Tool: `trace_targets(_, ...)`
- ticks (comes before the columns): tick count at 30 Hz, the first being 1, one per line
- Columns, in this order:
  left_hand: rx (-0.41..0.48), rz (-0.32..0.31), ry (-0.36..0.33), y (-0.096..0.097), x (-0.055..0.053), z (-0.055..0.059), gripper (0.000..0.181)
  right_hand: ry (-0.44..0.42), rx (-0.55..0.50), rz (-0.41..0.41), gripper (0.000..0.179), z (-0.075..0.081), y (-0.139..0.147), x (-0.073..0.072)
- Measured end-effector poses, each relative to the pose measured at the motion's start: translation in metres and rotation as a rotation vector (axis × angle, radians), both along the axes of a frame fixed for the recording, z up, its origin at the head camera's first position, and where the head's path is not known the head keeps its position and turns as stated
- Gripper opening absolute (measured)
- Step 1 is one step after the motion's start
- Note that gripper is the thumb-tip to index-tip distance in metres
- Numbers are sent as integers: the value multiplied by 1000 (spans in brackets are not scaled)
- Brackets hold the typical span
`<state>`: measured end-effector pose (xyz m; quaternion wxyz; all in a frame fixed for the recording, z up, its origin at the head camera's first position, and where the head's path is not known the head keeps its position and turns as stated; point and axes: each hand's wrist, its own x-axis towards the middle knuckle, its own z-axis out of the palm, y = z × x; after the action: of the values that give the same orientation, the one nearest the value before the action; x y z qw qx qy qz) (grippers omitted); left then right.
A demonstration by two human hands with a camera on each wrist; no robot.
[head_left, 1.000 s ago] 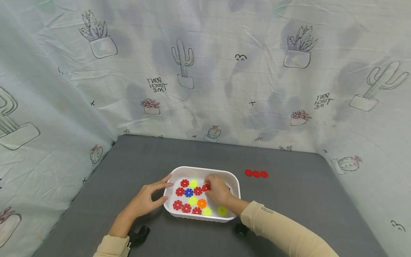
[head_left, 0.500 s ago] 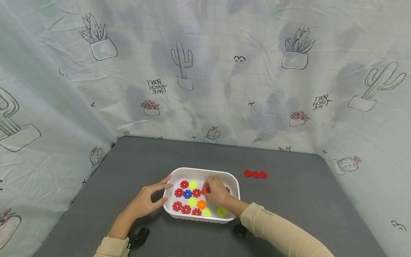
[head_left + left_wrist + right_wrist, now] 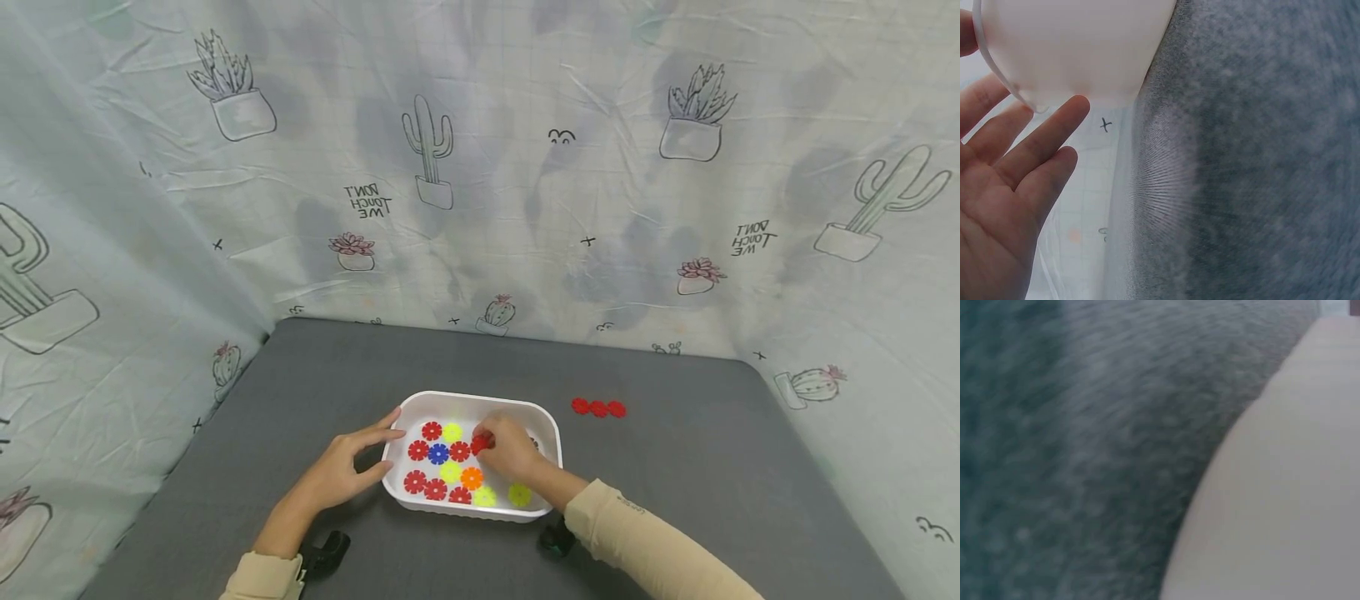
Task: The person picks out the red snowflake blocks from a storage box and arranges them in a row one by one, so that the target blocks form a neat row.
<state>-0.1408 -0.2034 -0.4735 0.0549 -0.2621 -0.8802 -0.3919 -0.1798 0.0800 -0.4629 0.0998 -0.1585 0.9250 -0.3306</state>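
Observation:
A white plastic tray [image 3: 472, 510] holds several notched, flower-shaped plastic discs in red, yellow, blue and orange. My left hand [image 3: 341, 469] rests at the tray's left end, fingers spread and thumb at the rim. In the left wrist view, the left hand [image 3: 1010, 181] shows fairly straight fingers against the outer wall of the tray [image 3: 1079, 50]. Inside the tray, my right hand [image 3: 512, 450] pinches a red notched disc [image 3: 478, 444] between thumb and fingertips. A red disc [image 3: 460, 451] lies just left of it, beside the blue disc [image 3: 438, 453]. The right wrist view shows only the tray's wall [image 3: 1285, 487] and tabletop.
On the grey tabletop [image 3: 675, 467], right of the tray, lie three red discs [image 3: 598, 408] in a row. Yellow discs [image 3: 519, 495] and an orange disc [image 3: 472, 477] sit at the tray's near side. A patterned curtain [image 3: 495, 167] stands behind the table.
My right hand has drawn the red disc slightly down and turned it between the fingers. The left hand stays at the tray's end, and the row outside has not moved.

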Motion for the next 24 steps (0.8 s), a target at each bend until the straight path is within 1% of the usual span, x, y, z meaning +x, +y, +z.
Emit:
trace_targets(8, 2, 3, 1, 1, 1, 2, 42, -36, -111, -2, 33, 3, 5, -1)
trace_targets(15, -3, 3, 3, 1, 0, 2, 42, -101, -219, -51, 37, 5, 10, -3)
trace_targets(20, -5, 2, -1, 2, 0, 3, 42, -133, -288, -98, 36, 13, 15, -2)
trace_targets(24, -5, 1, -1, 2, 1, 4, 42, -137, -348, -126, 33, 19, 22, 0)
